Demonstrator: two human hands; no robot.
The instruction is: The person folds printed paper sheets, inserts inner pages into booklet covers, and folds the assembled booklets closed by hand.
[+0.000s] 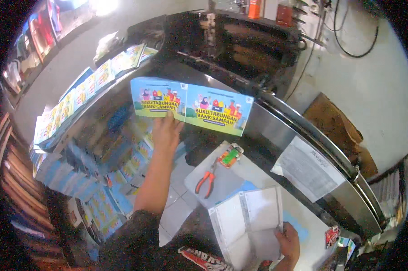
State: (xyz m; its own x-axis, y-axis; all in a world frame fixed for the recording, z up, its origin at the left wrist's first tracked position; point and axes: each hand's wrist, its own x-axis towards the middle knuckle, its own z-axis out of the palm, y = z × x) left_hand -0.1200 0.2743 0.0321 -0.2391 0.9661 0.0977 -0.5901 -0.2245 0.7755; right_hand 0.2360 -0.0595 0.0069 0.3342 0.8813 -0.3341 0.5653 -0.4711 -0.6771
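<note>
My left hand (167, 131) is stretched forward, fingers extended onto the lower edge of a colourful blue, yellow and green booklet cover (143, 92). A matching cover (233, 110) adjoins it on the right; both lie against the dark machine's metal side. Close to my body, my right hand (289, 241) is closed on the right edge of a spread of white folded pages (262, 207) with printed lines. Those pages rest over a pale worktop (192, 176). Red-handled pliers (206, 183) and a small green-and-orange packet (231, 156) lie beyond the pages.
A long row of similar booklets (97, 79) leans along a ledge at the left. Stacks of printed covers (102, 210) stand below it. A sheet of paper (308, 169) is on the metal panel at right. Brown cardboard (335, 122) leans against the wall.
</note>
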